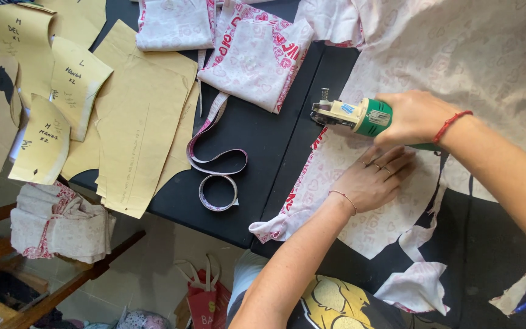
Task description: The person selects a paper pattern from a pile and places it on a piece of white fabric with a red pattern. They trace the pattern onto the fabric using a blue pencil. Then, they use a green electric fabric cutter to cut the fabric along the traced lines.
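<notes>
My right hand (415, 116) grips a small electric fabric cutter (351, 116) with a green body and a cream head; its blade end points left, over the edge of a white fabric with pink print (385, 225). My left hand (372, 176) lies flat on that fabric just below the cutter, fingers spread and pointing up-right. The fabric lies on a black table (257, 152). There are rings and a thin bracelet on my left hand, and a red cord is around my right wrist.
Brown paper pattern pieces (135, 122) cover the table's left part. A pink measuring tape (214, 164) curls in the middle, with folded printed cloth (251, 55) above it. Fabric scraps (418, 286) lie lower right. A wooden stool with folded cloth (62, 222) and a red bag (205, 304) stand beside the table.
</notes>
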